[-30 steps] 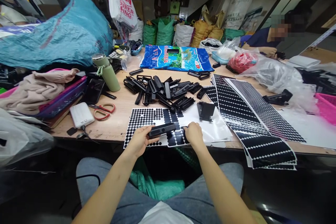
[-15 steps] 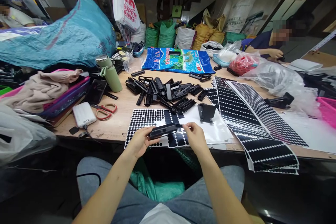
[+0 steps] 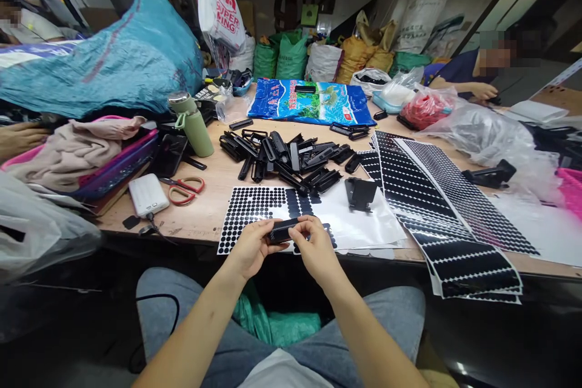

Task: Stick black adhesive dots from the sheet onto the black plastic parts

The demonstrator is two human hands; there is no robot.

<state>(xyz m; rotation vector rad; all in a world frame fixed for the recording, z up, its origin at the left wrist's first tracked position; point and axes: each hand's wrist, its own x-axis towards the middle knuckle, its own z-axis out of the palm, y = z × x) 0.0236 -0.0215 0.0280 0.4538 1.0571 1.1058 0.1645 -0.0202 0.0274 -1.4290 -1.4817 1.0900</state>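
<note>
A long black plastic part (image 3: 282, 230) is held just above the table's front edge. My left hand (image 3: 251, 247) is closed around its left end, thumb on top and fingers beneath. At the other end, my right hand (image 3: 315, 245) is closed with thumb and fingertips on the part, covering that end. Whether a small sticker lies under those fingertips is hidden. Beneath and behind the hands lies a white sheet of round black stickers (image 3: 253, 206), with larger black pieces on its right side. Farther back is a pile of similar black plastic parts (image 3: 291, 156).
A black bracket (image 3: 361, 194) rests on white backing paper. Long black sticker strips (image 3: 418, 194) overhang the front edge at right. To the left are red-handled scissors (image 3: 186, 189), a white power bank (image 3: 148, 195) and a green bottle (image 3: 196, 130). A co-worker (image 3: 473, 76) sits at far right.
My right hand has moved left from beside the part's right end onto it. The small black piece that its fingertips held is now out of sight. The part appears turned slightly.
</note>
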